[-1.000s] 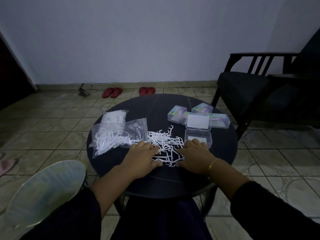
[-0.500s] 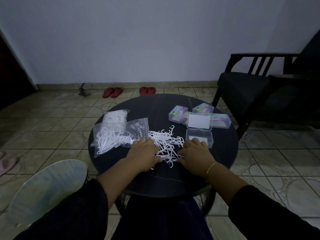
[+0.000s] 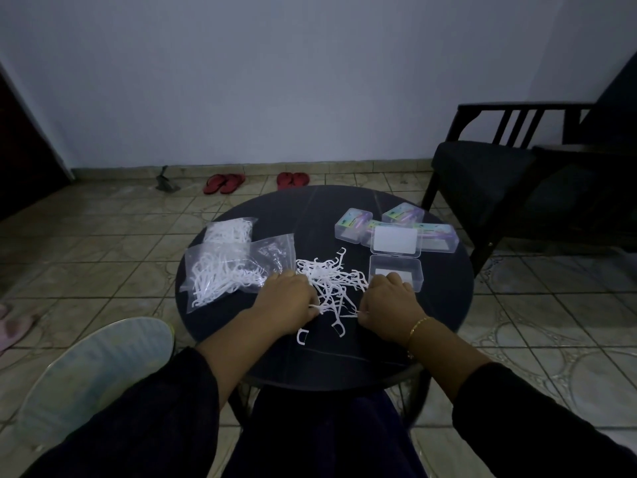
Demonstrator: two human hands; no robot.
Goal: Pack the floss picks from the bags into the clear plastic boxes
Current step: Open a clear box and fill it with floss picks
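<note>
Nearest, two stray picks (image 3: 302, 337) lie loose on the round table (image 3: 444, 305). Just past them the left hand (image 3: 287, 303) and right hand (image 3: 389, 307) flank the loose pile of floss picks (image 3: 331, 281), fingers curled into its edges — each seems to grasp a few picks, though the fingertips are hidden. The step looks like gathering a bunch. Next comes lifting it into the open clear box (image 3: 395, 272), touching the right hand's far side — lid (image 3: 395, 240) thrown back. Farther off: two bags (image 3: 227, 267) of picks left, closed boxes (image 3: 353, 224) right.
</note>
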